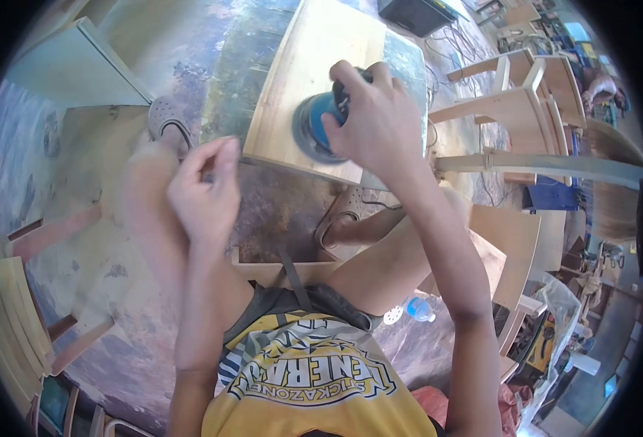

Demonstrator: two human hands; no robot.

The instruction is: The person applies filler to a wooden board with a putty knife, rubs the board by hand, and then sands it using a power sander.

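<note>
A pale wooden board point(281, 102) lies in front of me on a worn, paint-marked surface. On its right part sits a blue round power sander point(320, 124), its edge blurred. My right hand point(379, 120) is wrapped over the top of the sander. My left hand point(208, 186) is raised left of the board's near corner, apart from it, with fingers curled and the thumb and fingertips close together. Whether anything small is between those fingertips cannot be made out.
Wooden chair frames point(510, 109) stand at the right, beside a long bar point(540, 164). A pale panel point(81, 65) is at the upper left, a wooden chair point(16, 313) at the lower left. A water bottle point(419, 309) lies by my right leg. Cables trail beyond the board.
</note>
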